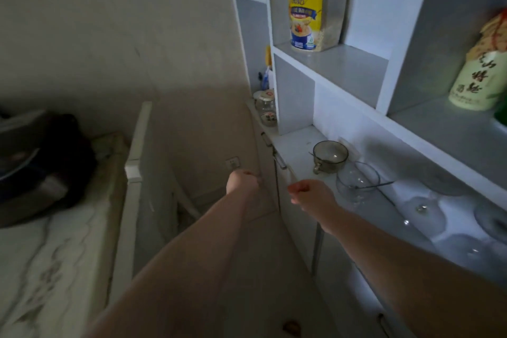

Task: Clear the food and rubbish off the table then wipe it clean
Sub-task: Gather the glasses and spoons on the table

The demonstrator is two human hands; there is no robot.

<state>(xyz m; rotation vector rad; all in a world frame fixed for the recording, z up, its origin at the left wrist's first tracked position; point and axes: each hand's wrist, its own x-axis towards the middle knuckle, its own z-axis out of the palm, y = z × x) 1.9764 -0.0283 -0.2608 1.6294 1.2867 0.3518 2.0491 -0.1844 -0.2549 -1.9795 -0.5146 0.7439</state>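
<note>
The marble-topped table (41,255) runs along the left edge, with a dark bag-like bundle (41,162) lying on its far end. Both my arms reach away from the table toward the white sideboard (299,217). My left hand (242,181) is a curled fist beside the sideboard's near corner, and whether it holds anything is hidden in the dim light. My right hand (310,192) hovers at the counter's front edge. Its fingers pinch a thin pale strip (291,174) that runs up toward a door handle (279,162).
A white chair back (137,151) stands between table and sideboard. The counter holds a smoky glass cup (329,155), a clear glass bowl with a spoon (356,181), upturned wine glasses (422,208) and a jar (267,107). The shelves hold an oat container (306,8) and a bottle (480,77).
</note>
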